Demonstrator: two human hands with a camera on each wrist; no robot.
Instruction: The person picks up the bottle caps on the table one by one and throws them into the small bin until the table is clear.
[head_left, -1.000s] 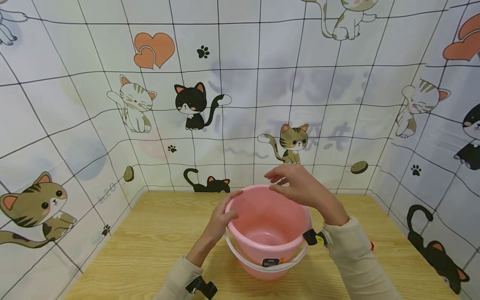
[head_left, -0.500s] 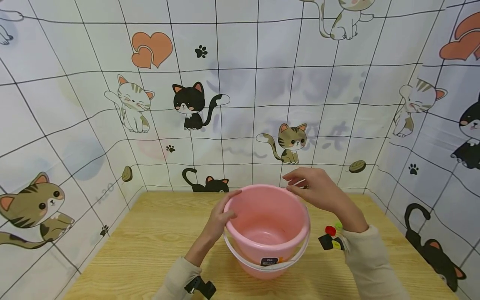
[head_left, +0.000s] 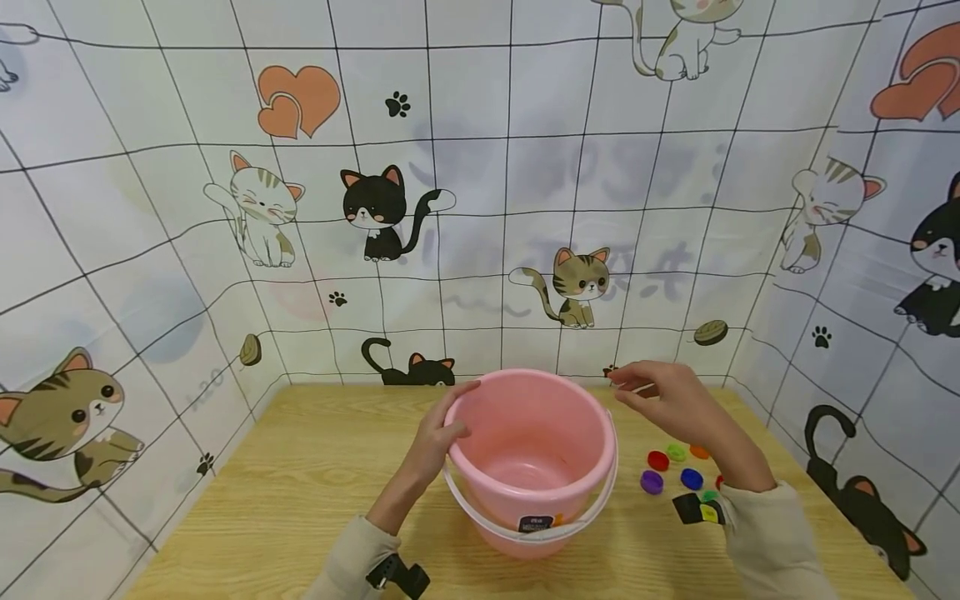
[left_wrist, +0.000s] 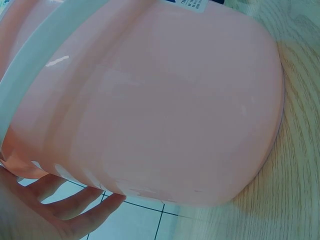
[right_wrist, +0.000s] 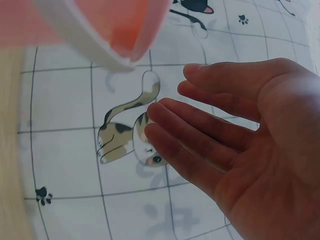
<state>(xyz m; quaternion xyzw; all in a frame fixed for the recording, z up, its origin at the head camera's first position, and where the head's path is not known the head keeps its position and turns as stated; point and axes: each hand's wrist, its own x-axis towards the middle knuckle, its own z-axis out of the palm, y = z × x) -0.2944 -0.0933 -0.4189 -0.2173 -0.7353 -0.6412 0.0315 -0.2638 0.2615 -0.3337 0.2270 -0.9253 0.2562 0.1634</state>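
Observation:
A pink bucket (head_left: 528, 521) with a white handle (head_left: 525, 533) stands upright on the table, its inside bottom visible from above. My left hand (head_left: 435, 433) grips the bucket's left rim, with the thumb over the inner side; in the left wrist view, fingers (left_wrist: 75, 205) lie along its outer wall. To the right of the bucket, my right hand (head_left: 675, 404) hovers above the table, apart from the rim. The right wrist view shows its fingers (right_wrist: 195, 130) relaxed and nearly straight, with nothing held.
Small round discs like bottle caps lie right of the bucket, among them a red one (head_left: 657, 461), a purple one (head_left: 652, 482) and a blue one (head_left: 692, 478). The right forearm partly covers several. A cat-patterned cloth (head_left: 480, 208) encloses the wooden table (head_left: 300, 475).
My right hand has moved from over the bucket's rim to the right and slightly down, uncovering the discs. The left hand keeps its grip, and the bucket stays in place.

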